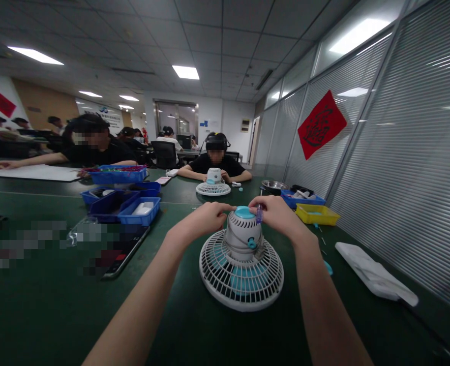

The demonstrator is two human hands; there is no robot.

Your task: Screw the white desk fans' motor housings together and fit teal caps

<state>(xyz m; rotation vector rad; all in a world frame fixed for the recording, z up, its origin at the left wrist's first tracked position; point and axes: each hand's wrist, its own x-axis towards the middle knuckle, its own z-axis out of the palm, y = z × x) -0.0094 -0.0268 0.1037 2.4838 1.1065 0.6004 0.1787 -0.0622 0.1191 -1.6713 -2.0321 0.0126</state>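
Observation:
A small fan [242, 264] lies grille-down on the green table in front of me, its white motor housing pointing up. A round light-blue cap [244, 212] sits on top of the housing. The index finger of my left hand [209, 217] touches the cap's left edge, the other fingers curled against its side. My right hand [274, 211] has its fingertips at the right edge of the cap. Between its fingers is a screwdriver with a translucent purple handle [260, 214]; its shaft is hidden. A cord is wound round the housing, near a blue knob [251, 243].
Blue bins [140, 212] and a phone [127, 251] lie left. Right are a yellow tray [317, 214], small loose parts, a metal bowl [273, 185] and a white power strip [373, 269]. Opposite, a co-worker [220, 163] handles another fan [213, 184].

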